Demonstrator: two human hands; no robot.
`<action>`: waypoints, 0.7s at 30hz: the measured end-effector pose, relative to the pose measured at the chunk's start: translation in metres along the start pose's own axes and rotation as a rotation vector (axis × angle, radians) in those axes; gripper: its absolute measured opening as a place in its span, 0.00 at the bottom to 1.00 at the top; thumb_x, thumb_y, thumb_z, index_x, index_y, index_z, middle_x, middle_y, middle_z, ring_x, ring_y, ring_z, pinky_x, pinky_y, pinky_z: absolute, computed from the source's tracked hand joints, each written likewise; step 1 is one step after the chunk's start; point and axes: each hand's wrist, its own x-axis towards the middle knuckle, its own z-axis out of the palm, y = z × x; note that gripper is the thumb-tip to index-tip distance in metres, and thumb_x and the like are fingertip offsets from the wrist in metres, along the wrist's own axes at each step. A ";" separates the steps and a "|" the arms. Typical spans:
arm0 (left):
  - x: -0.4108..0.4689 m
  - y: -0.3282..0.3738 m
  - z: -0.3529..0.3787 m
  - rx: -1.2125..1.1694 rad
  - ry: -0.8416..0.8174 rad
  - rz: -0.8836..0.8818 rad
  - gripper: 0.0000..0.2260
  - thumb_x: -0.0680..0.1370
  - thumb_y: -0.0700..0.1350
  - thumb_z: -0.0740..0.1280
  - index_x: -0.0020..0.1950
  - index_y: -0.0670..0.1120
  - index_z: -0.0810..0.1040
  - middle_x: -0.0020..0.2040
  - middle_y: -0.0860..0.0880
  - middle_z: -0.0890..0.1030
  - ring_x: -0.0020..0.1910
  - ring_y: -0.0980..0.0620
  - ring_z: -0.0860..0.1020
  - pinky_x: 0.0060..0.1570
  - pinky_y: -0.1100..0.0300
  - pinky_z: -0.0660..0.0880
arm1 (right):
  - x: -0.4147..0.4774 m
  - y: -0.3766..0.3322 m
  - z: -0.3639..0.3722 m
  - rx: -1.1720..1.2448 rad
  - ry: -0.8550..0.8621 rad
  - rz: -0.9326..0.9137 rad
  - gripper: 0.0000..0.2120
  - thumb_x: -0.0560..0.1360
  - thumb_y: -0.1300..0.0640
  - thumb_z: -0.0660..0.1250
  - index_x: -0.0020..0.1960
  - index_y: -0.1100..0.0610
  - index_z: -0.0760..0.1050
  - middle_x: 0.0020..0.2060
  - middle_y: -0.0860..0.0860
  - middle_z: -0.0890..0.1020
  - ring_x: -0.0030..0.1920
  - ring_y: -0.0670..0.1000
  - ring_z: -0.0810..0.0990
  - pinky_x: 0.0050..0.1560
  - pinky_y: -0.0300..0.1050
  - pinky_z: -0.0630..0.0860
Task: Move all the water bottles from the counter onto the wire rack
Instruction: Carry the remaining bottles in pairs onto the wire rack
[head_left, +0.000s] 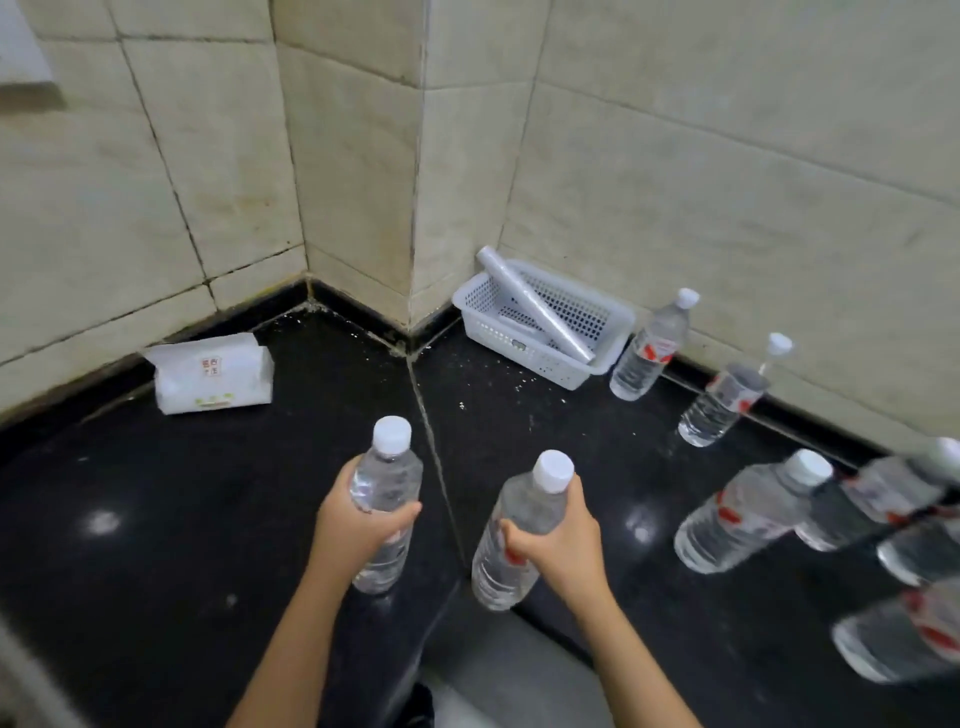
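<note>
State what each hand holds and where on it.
The left hand grips a clear plastic water bottle with a white cap around its middle; the right hand grips a second such bottle around its middle.

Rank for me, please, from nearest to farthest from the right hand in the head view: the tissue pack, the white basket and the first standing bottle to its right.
1. Standing bottle, just right of the right hand.
2. White basket, ahead at the wall corner.
3. Tissue pack, far left by the wall.
</note>
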 end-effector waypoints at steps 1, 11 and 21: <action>-0.014 0.001 0.014 0.004 -0.046 0.018 0.24 0.64 0.34 0.75 0.55 0.50 0.71 0.48 0.46 0.79 0.47 0.47 0.77 0.54 0.52 0.74 | -0.018 0.008 -0.015 0.015 0.057 0.024 0.26 0.57 0.52 0.73 0.51 0.45 0.65 0.43 0.45 0.78 0.43 0.45 0.78 0.43 0.36 0.72; -0.171 -0.020 0.115 0.104 -0.479 0.021 0.26 0.59 0.44 0.77 0.55 0.46 0.74 0.49 0.45 0.81 0.47 0.45 0.79 0.48 0.54 0.74 | -0.212 0.110 -0.123 0.070 0.552 0.268 0.28 0.62 0.59 0.75 0.55 0.46 0.64 0.47 0.48 0.76 0.48 0.49 0.74 0.48 0.38 0.67; -0.275 -0.010 0.219 0.197 -0.875 0.193 0.24 0.65 0.38 0.76 0.56 0.50 0.72 0.48 0.47 0.78 0.47 0.47 0.77 0.50 0.56 0.70 | -0.331 0.165 -0.179 0.198 0.978 0.426 0.28 0.62 0.59 0.76 0.56 0.49 0.66 0.43 0.43 0.77 0.48 0.48 0.76 0.47 0.37 0.69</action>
